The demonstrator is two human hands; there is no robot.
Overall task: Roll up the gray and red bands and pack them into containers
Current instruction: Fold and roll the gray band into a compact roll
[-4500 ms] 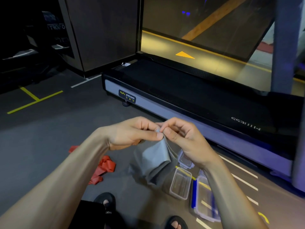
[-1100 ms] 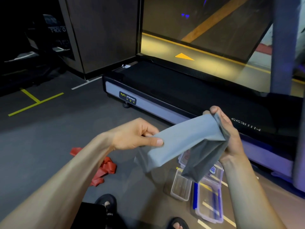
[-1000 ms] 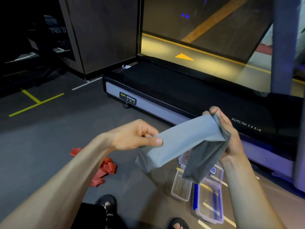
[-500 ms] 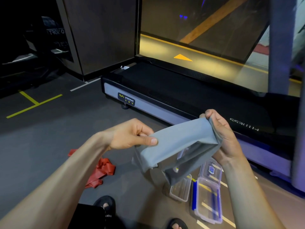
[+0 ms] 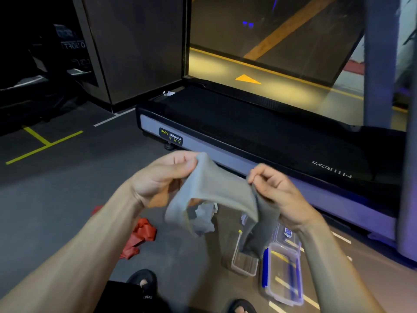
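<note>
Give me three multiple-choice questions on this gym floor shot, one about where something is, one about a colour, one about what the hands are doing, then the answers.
1. Where does the crumpled red elastic band lie?
A) on the black treadmill deck
B) on the grey floor
C) in a container

2. What colour are the clips on the larger clear plastic container?
A) blue
B) green
C) white

3. How is the stretchy gray elastic band held?
A) left hand alone
B) draped on a foot
C) pinched by both hands

Answers: 1 B, it lies on the floor beneath the left forearm. 2 A, a blue clip runs along its side. 3 C, the left hand and right hand each grip an end.
</note>
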